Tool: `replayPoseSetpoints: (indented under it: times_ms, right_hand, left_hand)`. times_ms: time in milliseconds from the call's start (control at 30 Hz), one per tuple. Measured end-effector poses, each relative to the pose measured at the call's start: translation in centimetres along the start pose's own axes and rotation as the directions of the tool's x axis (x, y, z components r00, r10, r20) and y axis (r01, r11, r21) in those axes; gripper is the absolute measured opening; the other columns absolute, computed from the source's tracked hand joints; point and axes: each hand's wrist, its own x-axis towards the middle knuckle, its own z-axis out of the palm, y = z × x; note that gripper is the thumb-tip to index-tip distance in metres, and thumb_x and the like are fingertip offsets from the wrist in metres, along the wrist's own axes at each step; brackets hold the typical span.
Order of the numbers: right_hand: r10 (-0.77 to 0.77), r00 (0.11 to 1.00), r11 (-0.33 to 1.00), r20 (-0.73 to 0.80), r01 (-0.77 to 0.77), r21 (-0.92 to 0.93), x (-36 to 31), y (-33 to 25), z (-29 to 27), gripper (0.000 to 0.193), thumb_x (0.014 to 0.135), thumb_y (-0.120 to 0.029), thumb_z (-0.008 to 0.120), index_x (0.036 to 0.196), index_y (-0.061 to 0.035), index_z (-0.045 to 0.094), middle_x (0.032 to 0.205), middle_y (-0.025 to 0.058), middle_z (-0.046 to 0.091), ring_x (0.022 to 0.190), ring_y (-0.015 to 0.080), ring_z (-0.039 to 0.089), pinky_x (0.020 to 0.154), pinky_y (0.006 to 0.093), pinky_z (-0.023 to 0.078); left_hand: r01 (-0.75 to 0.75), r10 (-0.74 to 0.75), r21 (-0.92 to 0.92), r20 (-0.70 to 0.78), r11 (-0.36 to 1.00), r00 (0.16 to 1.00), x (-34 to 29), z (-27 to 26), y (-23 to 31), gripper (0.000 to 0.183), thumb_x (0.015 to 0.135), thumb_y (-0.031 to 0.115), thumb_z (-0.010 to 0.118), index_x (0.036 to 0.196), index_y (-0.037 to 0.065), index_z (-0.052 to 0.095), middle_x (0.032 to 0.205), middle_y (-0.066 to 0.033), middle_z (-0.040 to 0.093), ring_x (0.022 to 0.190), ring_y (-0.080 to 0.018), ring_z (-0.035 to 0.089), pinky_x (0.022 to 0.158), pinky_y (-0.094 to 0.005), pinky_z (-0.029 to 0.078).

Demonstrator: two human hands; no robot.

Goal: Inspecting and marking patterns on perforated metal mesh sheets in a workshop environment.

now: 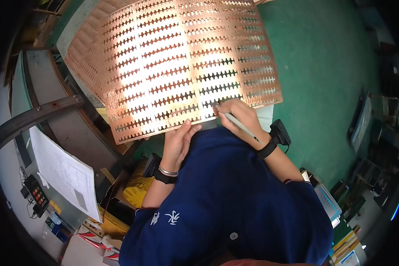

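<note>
A large copper-coloured sheet [193, 66] with rows of punched, scalloped slots lies tilted in front of me, glaring brightly at its middle left. My left hand [178, 142] grips its near edge, thumb on top and fingers beneath. Close to the same edge, further right, my right hand [241, 116] pinches a slim, pale green pen-like tool [240, 124]. The tool slants across the hand, its rear end toward my wrist. Its working tip is at the sheet's near slots, partly hidden by my fingers, so I cannot tell whether it touches.
Beneath and left of the sheet lies a similar perforated copper sheet [82, 55]. A dark metal frame [53, 106] stands at the left, beside a hanging printed paper [66, 168]. Green floor [323, 66] stretches to the right. Boxes [93, 237] sit at lower left.
</note>
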Motion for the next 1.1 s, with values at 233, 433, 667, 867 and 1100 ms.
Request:
replayPoseSetpoints:
  times_ms: [233,433,667,867,1100]
  right_hand:
    - [0.019,1.000,1.000,0.017,-0.019,-0.010,0.0,0.1,0.0,0.015,0.076,0.001,0.065,0.089,-0.0023,0.057,0.085,0.0113,0.061,0.080,0.0265,0.061,0.069,0.0335,0.051]
    - [0.326,0.925,0.910,-0.194,-0.252,0.328,0.0,-0.1,-1.5,0.009,0.084,-0.001,0.061,0.091,0.0001,0.058,0.087,0.0099,0.064,0.075,0.0158,0.064,0.066,0.0267,0.052]
    - [0.446,0.805,0.891,-0.392,-0.357,0.281,0.1,2.7,-6.2,0.006,0.088,-0.004,0.058,0.091,0.0013,0.056,0.089,0.0106,0.064,0.074,0.0108,0.063,0.062,0.0235,0.052]
    - [0.482,0.867,0.802,-0.126,-0.378,0.462,1.4,2.9,-5.2,0.009,0.089,-0.008,0.057,0.094,0.0000,0.057,0.075,0.0041,0.063,0.064,0.0051,0.057,0.051,0.0193,0.045]
    - [0.390,0.917,0.895,-0.082,-0.357,0.266,3.2,2.7,0.5,0.011,0.084,-0.005,0.060,0.090,0.0008,0.054,0.071,0.0072,0.063,0.059,0.0074,0.059,0.052,0.0220,0.047]
  left_hand:
    - [0.027,-0.028,-0.013,-0.029,1.000,0.999,-0.1,0.0,-0.3,0.034,0.091,0.005,0.052,0.124,0.004,0.045,0.116,-0.0102,0.055,0.104,-0.0199,0.056,0.083,-0.0354,0.052]
    - [0.039,-0.039,-0.026,0.004,0.999,0.999,0.2,-0.8,-0.4,0.035,0.091,0.005,0.052,0.125,0.004,0.045,0.116,-0.0102,0.055,0.104,-0.0200,0.056,0.084,-0.0360,0.051]
    - [0.060,-0.061,-0.055,-0.024,0.997,0.998,0.3,-0.8,-0.4,0.028,0.090,0.005,0.054,0.118,0.003,0.049,0.109,-0.0085,0.057,0.098,-0.0186,0.057,0.084,-0.0341,0.051]
    - [0.060,-0.061,-0.071,0.001,0.996,0.998,0.6,-1.5,-0.8,0.029,0.090,0.005,0.054,0.119,0.004,0.049,0.108,-0.0070,0.057,0.099,-0.0168,0.057,0.084,-0.0365,0.052]
    - [0.095,-0.096,-0.070,-0.016,0.993,0.995,0.7,-1.3,-1.0,0.035,0.091,0.005,0.053,0.124,0.003,0.044,0.115,-0.0106,0.055,0.104,-0.0206,0.057,0.085,-0.0367,0.052]
